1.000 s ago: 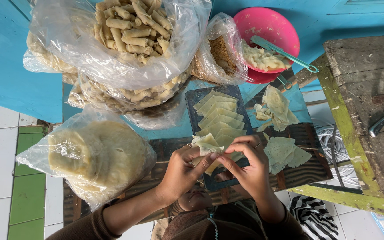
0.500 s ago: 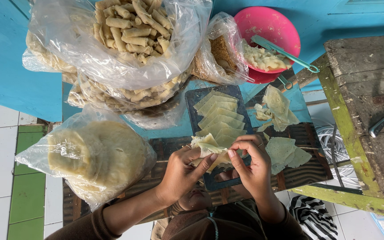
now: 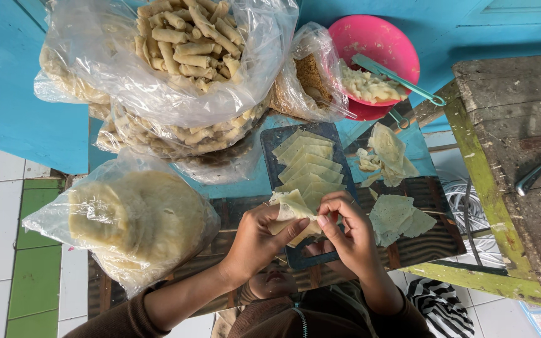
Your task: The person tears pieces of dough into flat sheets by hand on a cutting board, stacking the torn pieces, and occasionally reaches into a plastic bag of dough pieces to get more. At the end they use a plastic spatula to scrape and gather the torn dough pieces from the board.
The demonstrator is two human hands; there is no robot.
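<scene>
At lower centre, a pale folded dough wrapper (image 3: 290,209) sits pinched between both hands: left hand (image 3: 259,241) grip closed beneath it, right hand (image 3: 345,231) fingertips closed on its edge. Directly above lies a dark tray (image 3: 270,150) of wrapper strips, with bagged rolled snacks (image 3: 189,37) upper left.

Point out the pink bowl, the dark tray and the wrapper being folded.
pink bowl (image 3: 370,37), head view, bare inner wall.
dark tray (image 3: 272,150), head view, bare left edge.
wrapper (image 3: 290,203), head view, pale sheet held between both hands.

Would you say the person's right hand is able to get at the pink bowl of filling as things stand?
Probably not at once: the right hand and left hand both pinch a wrapper. Otherwise the way past the tray to the pink bowl looks free.
</scene>
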